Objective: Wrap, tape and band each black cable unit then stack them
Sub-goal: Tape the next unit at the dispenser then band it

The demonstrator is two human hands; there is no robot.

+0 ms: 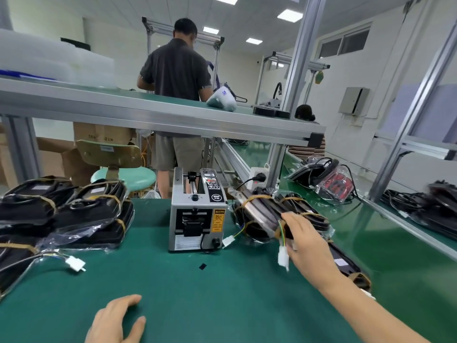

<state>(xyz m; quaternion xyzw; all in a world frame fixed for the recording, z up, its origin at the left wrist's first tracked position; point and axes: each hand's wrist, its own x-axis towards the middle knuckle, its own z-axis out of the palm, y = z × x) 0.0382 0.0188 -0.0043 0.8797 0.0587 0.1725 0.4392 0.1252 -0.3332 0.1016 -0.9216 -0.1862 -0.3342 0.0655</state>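
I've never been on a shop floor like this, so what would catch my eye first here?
Probably the grey tape dispenser standing mid-table on the green mat. The right hand grips a wrapped black cable unit beside it, and finished units lie piled at the left.

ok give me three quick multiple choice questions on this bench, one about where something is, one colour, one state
1. Where is the tape dispenser?
A. between the two heaps of cable units
B. on the upper shelf
C. on the stool

2. What colour is the bench mat?
A. grey
B. green
C. blue

3. What is the right hand doing?
A. resting flat on the mat
B. pressing the dispenser
C. on a banded cable unit

Answers:
1 A, banded units lie on either side of it.
2 B, the whole surface is green.
3 C, the hand is on the unit's near end by its white plug; the left hand hangs open over the mat.
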